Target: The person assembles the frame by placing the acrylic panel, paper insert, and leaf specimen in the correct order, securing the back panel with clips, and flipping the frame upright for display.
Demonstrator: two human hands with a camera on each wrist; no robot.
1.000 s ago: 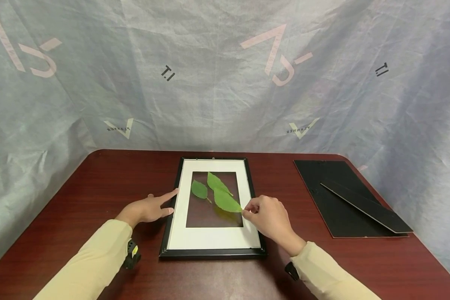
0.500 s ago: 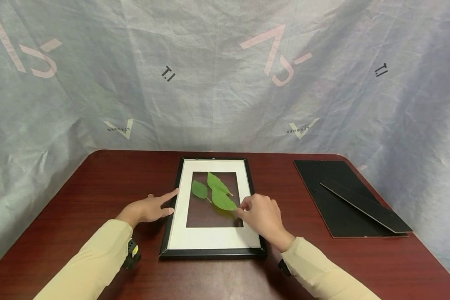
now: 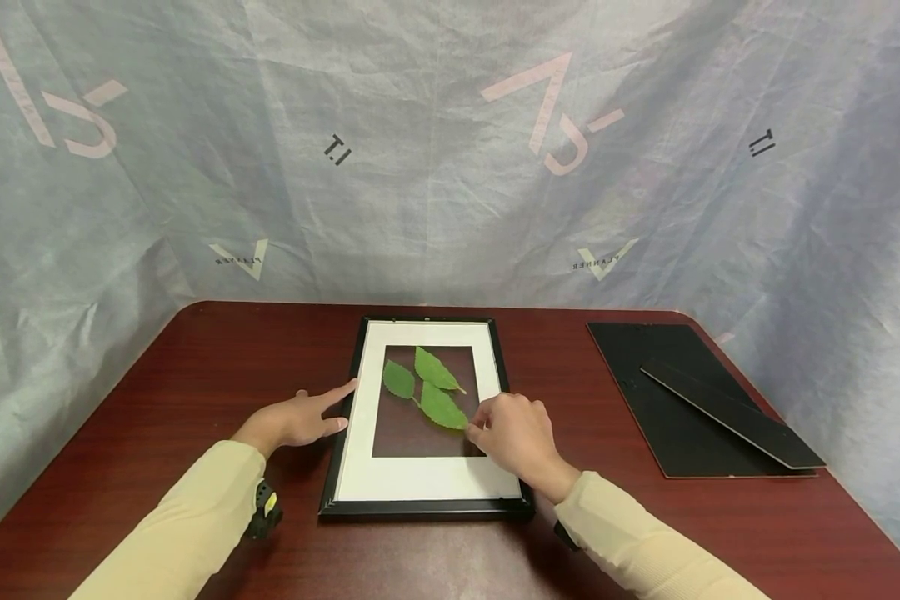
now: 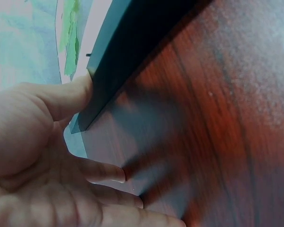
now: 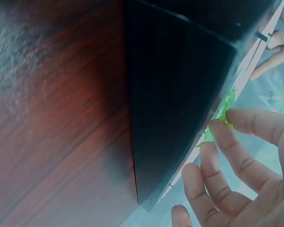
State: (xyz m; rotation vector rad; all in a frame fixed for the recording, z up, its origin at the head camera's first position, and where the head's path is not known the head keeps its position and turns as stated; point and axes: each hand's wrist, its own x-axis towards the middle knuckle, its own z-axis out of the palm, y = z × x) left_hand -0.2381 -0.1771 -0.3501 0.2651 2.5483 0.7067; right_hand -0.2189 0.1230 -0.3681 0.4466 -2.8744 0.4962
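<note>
A black picture frame (image 3: 420,508) lies on the table, a white mat (image 3: 429,481) inside it around a see-through window. Over that window are three green leaves. My right hand (image 3: 516,433) pinches the lowest leaf (image 3: 442,406) by its right end, between thumb and index finger; the right wrist view shows this leaf (image 5: 231,101) at the fingertips. Just above it lies a second leaf (image 3: 435,368), and a smaller leaf (image 3: 398,380) is at the left. My left hand (image 3: 291,421) touches the frame's left side, thumb and index finger spread; its other fingers extend over the tabletop in the left wrist view.
At the right of the reddish-brown table (image 3: 217,358) lies a black backing board (image 3: 663,417), its hinged stand (image 3: 731,417) raised at an angle. A grey printed cloth (image 3: 427,183) hangs behind the table and at both sides.
My right hand has moved left with the pinched leaf, then slightly toward me. The leaf overlaps the upper one less and tilts more downward. My left hand has stayed in place.
</note>
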